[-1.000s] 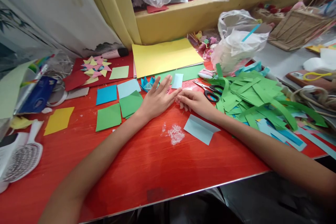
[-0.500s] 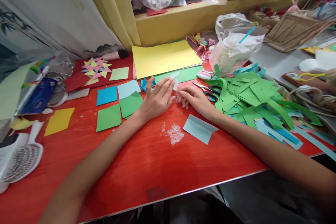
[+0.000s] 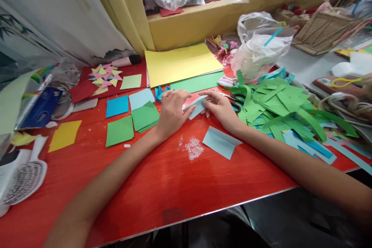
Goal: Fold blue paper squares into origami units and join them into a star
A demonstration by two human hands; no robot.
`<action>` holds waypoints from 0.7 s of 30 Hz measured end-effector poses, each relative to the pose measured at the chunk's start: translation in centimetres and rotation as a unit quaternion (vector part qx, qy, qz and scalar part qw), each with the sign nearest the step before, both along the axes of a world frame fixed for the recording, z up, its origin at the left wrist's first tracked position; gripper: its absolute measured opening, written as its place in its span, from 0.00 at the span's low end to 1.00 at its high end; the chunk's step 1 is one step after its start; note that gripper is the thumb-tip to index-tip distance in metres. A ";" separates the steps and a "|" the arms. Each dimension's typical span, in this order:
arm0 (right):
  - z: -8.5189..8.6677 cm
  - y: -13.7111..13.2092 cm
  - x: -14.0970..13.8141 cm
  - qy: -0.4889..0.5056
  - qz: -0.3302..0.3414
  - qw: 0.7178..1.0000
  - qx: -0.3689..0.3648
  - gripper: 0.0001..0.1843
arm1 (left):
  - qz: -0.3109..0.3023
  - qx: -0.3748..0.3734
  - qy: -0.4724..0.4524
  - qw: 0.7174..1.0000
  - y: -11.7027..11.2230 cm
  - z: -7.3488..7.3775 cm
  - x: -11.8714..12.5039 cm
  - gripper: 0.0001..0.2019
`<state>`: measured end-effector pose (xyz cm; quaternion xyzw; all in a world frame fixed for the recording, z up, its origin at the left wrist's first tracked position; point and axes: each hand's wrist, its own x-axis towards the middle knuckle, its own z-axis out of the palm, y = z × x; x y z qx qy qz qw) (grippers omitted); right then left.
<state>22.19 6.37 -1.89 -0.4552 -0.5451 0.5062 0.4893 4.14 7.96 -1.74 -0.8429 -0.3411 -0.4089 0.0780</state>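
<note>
My left hand (image 3: 172, 111) and my right hand (image 3: 221, 107) meet over the red table (image 3: 151, 178), both pinching a small light blue paper piece (image 3: 196, 106) held between them just above the surface. A folded light blue paper (image 3: 221, 142) lies on the table just below my right wrist. Black-handled scissors (image 3: 235, 98) lie right behind my right hand. A blue folded paper shape (image 3: 161, 92) sits just behind my left hand.
Green squares (image 3: 144, 116), a blue square (image 3: 117, 105) and a yellow square (image 3: 64, 135) lie left. A pile of green strips (image 3: 279, 104) fills the right. Yellow sheets (image 3: 180, 64), a plastic bag (image 3: 258, 44), a paper star (image 3: 105, 75) and a hairbrush (image 3: 24, 176) are around.
My left hand was flat and open on the table; its fingers have curled. The small light blue paper left the table and is now held between both hands.
</note>
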 end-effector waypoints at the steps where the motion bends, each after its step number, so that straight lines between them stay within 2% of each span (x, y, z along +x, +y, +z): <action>1: 0.0 -0.1 -0.1 -0.029 0.011 0.999 0.022 0.13 | 0.008 -0.006 0.004 1.000 0.1 -0.1 0.0 0.09; 4: 0.1 -0.5 -0.2 -0.089 0.024 0.993 0.071 0.13 | 0.007 -0.012 0.023 1.000 0.3 -0.4 -0.1 0.04; 7: 0.2 -0.6 -0.2 -0.105 0.027 0.991 0.084 0.14 | -0.021 -0.047 0.011 0.999 0.2 -0.4 -0.1 0.02; 10: 0.3 -0.4 -0.1 -0.060 0.034 0.997 0.045 0.16 | -0.023 -0.164 -0.082 0.983 0.0 -0.1 -0.1 0.04; 13: 0.0 -0.1 0.0 -0.037 0.052 0.998 0.029 0.13 | -0.027 -0.259 -0.143 0.955 0.0 0.2 -0.1 0.04; 16: -0.4 0.2 0.2 -0.046 0.044 0.997 0.036 0.11 | -0.022 -0.267 -0.148 0.952 0.1 0.2 -0.1 0.05; 21: -0.4 0.1 0.3 -0.038 0.048 0.998 -0.002 0.10 | -0.022 -0.238 -0.147 0.960 0.6 -0.1 -0.3 0.10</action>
